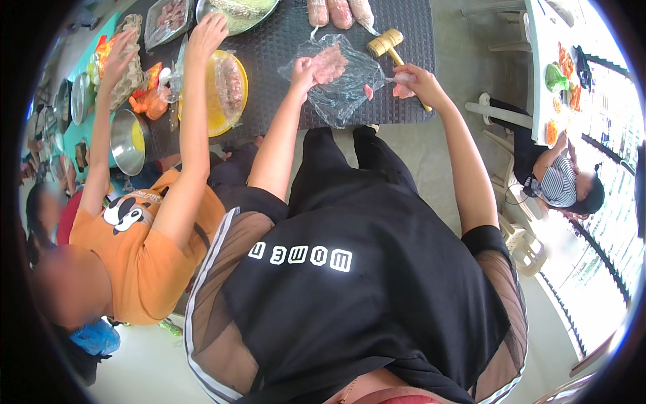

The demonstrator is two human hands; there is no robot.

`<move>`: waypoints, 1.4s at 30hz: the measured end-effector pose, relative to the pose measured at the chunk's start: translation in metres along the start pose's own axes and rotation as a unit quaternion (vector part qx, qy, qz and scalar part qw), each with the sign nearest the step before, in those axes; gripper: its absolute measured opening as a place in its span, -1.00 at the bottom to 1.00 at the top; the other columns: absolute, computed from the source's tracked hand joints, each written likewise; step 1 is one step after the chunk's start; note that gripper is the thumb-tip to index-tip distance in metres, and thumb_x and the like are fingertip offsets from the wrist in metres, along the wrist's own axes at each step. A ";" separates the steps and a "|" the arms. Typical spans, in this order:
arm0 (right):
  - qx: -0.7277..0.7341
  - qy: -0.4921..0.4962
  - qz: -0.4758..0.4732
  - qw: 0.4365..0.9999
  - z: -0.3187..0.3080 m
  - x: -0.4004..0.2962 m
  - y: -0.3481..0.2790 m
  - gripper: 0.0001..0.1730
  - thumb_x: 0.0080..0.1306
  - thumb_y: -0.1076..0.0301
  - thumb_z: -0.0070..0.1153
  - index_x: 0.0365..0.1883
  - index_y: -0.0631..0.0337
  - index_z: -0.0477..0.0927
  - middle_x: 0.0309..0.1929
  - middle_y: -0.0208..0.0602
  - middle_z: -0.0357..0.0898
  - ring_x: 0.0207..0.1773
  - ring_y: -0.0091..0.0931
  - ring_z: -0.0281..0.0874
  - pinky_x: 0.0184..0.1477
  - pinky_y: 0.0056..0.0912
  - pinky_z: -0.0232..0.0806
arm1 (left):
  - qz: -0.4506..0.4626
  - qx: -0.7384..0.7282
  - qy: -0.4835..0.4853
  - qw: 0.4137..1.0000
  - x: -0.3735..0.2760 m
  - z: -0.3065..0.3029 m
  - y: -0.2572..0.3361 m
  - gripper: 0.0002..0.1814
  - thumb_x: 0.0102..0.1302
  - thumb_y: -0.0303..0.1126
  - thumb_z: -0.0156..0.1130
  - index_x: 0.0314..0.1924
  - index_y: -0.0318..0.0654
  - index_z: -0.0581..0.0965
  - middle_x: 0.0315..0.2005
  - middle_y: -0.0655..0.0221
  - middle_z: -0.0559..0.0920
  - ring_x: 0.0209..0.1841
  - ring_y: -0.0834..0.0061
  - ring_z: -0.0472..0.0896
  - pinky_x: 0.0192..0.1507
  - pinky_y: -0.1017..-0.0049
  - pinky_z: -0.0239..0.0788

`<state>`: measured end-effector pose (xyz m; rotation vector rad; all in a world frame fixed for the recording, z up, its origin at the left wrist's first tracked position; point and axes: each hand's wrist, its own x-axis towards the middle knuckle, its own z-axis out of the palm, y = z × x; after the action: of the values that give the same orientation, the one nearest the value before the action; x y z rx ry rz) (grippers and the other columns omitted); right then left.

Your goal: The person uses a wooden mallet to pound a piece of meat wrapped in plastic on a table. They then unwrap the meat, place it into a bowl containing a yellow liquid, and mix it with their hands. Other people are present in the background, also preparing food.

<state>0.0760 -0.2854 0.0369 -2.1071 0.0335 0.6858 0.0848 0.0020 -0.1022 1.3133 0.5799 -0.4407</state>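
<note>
My left hand [303, 76] holds the edge of a thin, flattened slice of raw meat [330, 63] over a crumpled clear plastic sheet [348, 101] on the dark woven-pattern table. My right hand [424, 86] is at the sheet's right side, its fingers closed around a small pink piece of raw meat [402, 91], with some clear plastic at the fingertips. A wooden meat mallet [386, 43] lies there; its handle runs under my right hand, and whether I grip it too cannot be told. Another small meat scrap [368, 92] is on the sheet.
Three plastic-wrapped meat rolls [339, 12] lie at the far edge. To the left are a yellow plate [242, 96] with a wrapped roll, a tray of meat [171, 17], a metal bowl [252, 22] and egg cartons [126, 76]. A co-worker's arms [194, 101] reach across there.
</note>
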 end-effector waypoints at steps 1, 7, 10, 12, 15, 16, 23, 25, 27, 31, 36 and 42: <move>0.019 -0.009 0.018 1.000 0.001 -0.002 -0.005 -0.69 0.16 0.39 0.02 -0.09 0.13 0.52 -0.29 -0.27 0.58 -0.20 -0.48 0.54 -0.04 -0.41 0.33 | -0.011 -0.016 0.005 1.000 0.000 -0.006 -0.002 -0.74 0.28 -0.41 0.00 -0.03 -0.16 0.29 -0.14 0.31 0.48 -0.22 0.48 0.53 -0.19 0.40 0.43; -0.030 0.020 -0.026 0.999 0.005 0.004 -0.006 -0.71 0.18 0.39 0.04 -0.10 0.15 0.52 -0.31 -0.23 0.57 -0.21 -0.48 0.54 -0.09 -0.43 0.32 | 0.059 0.120 0.007 0.991 0.009 -0.013 -0.007 -0.71 0.25 -0.36 0.05 -0.02 -0.20 0.35 -0.12 0.30 0.49 -0.20 0.47 0.54 -0.16 0.44 0.41; -0.011 0.029 -0.025 0.999 0.007 0.009 -0.010 -0.69 0.15 0.44 0.02 -0.10 0.15 0.52 -0.29 -0.23 0.56 -0.20 -0.47 0.54 -0.11 -0.43 0.33 | 0.202 0.330 0.069 0.920 0.006 -0.012 -0.007 -0.66 0.18 -0.39 0.10 -0.03 -0.27 0.39 -0.12 0.23 0.50 -0.20 0.34 0.55 -0.14 0.44 0.39; 0.011 0.033 -0.028 0.999 0.008 0.011 -0.020 -0.67 0.13 0.50 -0.01 -0.09 0.15 0.52 -0.28 -0.22 0.56 -0.19 -0.47 0.54 -0.12 -0.42 0.35 | 0.316 0.445 0.143 0.826 -0.010 -0.008 0.003 -0.61 0.10 -0.47 0.10 -0.02 -0.32 0.41 -0.17 0.11 0.52 -0.18 0.12 0.52 -0.06 0.37 0.35; 0.013 0.031 -0.052 0.998 0.016 0.011 -0.037 -0.62 0.09 0.58 -0.06 -0.09 0.16 0.52 -0.28 -0.22 0.55 -0.19 -0.46 0.54 -0.16 -0.42 0.38 | 0.335 0.469 0.184 0.796 -0.018 -0.019 -0.006 -0.62 0.11 -0.52 0.04 -0.01 -0.31 0.41 -0.17 0.10 0.54 -0.13 0.15 0.52 0.00 0.34 0.32; -0.014 0.030 -0.070 0.997 0.019 0.013 -0.040 -0.60 0.07 0.61 -0.08 -0.09 0.17 0.51 -0.28 -0.22 0.55 -0.19 -0.47 0.54 -0.19 -0.43 0.40 | 0.314 0.437 0.150 0.829 -0.022 -0.020 -0.006 -0.62 0.11 -0.53 0.02 -0.01 -0.30 0.41 -0.16 0.11 0.54 -0.11 0.17 0.51 0.02 0.34 0.30; 0.067 -0.084 -0.067 0.992 0.069 0.035 -0.052 -0.59 0.04 0.66 -0.09 -0.12 0.18 0.51 -0.41 -0.28 0.54 -0.50 -0.59 0.49 -0.49 -0.54 0.33 | 0.283 0.427 0.082 0.855 -0.062 -0.015 0.000 -0.66 0.10 -0.58 -0.01 -0.08 -0.25 0.47 -0.17 0.30 0.59 -0.08 0.20 0.49 0.00 0.35 0.30; 0.051 -0.084 -0.090 0.991 0.084 0.049 -0.039 -0.57 0.04 0.66 -0.12 -0.11 0.15 0.51 -0.31 -0.25 0.55 -0.48 -0.50 0.52 -0.52 -0.52 0.32 | 0.279 0.454 0.093 0.841 -0.071 -0.012 0.000 -0.67 0.09 -0.59 0.00 -0.11 -0.22 0.50 -0.17 0.31 0.59 -0.10 0.22 0.49 -0.02 0.34 0.30; 0.012 -0.077 -0.075 0.994 0.096 0.063 -0.026 -0.57 0.04 0.65 -0.13 -0.11 0.14 0.51 -0.23 -0.24 0.55 -0.44 -0.42 0.54 -0.54 -0.49 0.34 | 0.290 0.476 0.092 0.825 -0.071 -0.010 -0.002 -0.65 0.06 -0.61 0.03 -0.10 -0.20 0.50 -0.15 0.31 0.54 -0.11 0.22 0.47 -0.04 0.33 0.31; 0.007 -0.088 0.036 0.995 0.096 0.074 -0.016 -0.57 0.03 0.63 -0.13 -0.10 0.16 0.51 -0.13 -0.19 0.52 -0.30 -0.34 0.56 -0.53 -0.40 0.44 | 0.322 0.482 0.126 0.805 -0.066 -0.005 -0.006 -0.75 0.06 -0.53 0.07 -0.21 -0.19 0.53 -0.22 0.33 0.49 -0.15 0.23 0.47 -0.13 0.30 0.34; -0.014 -0.041 -0.016 0.999 0.102 0.079 0.006 -0.61 0.01 0.58 -0.07 -0.14 0.17 0.51 -0.12 -0.15 0.52 -0.18 -0.27 0.55 -0.32 -0.32 0.45 | 0.255 0.482 0.031 0.838 -0.070 0.014 0.005 -0.81 0.10 -0.41 0.14 -0.24 -0.20 0.52 -0.28 0.33 0.54 -0.21 0.25 0.50 -0.14 0.33 0.36; -0.070 0.019 -0.064 0.995 0.107 0.079 0.016 -0.63 0.04 0.59 -0.07 -0.14 0.20 0.50 -0.17 -0.16 0.55 -0.51 -0.41 0.50 -0.45 -0.38 0.36 | 0.249 0.571 0.088 0.777 -0.069 0.033 0.004 -0.80 0.11 -0.22 0.18 -0.37 -0.18 0.58 -0.36 0.38 0.58 -0.27 0.32 0.53 -0.25 0.36 0.40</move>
<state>0.0894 -0.1955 -0.0616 -2.2345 -0.1302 0.5865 0.0387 -0.0310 -0.0509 2.6200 0.0170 -0.1925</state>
